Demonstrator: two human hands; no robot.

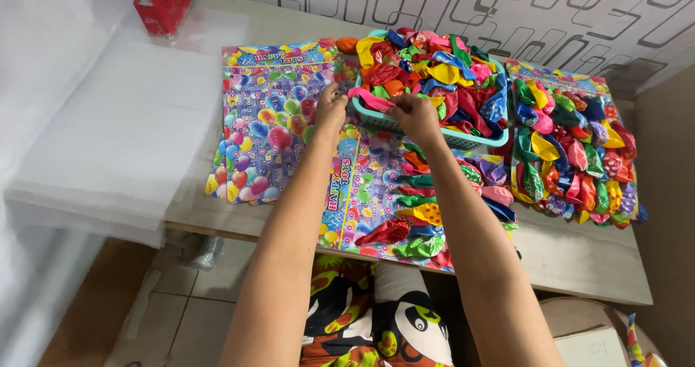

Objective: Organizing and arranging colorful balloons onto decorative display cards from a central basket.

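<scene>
Both hands at near rim of teal basket (478, 140) on table (579, 258). Left hand (331, 111) and right hand (415, 114) fingers pinched shut on pink balloon (369, 98), stretched between them. Likely light, limp, stretchy rubber; best gripped at neck end.

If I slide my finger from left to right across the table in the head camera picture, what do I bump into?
Stack of clear plastic sheets → empty balloon-print card → turquoise basket heaped with balloons → card already filled with balloons.
</scene>
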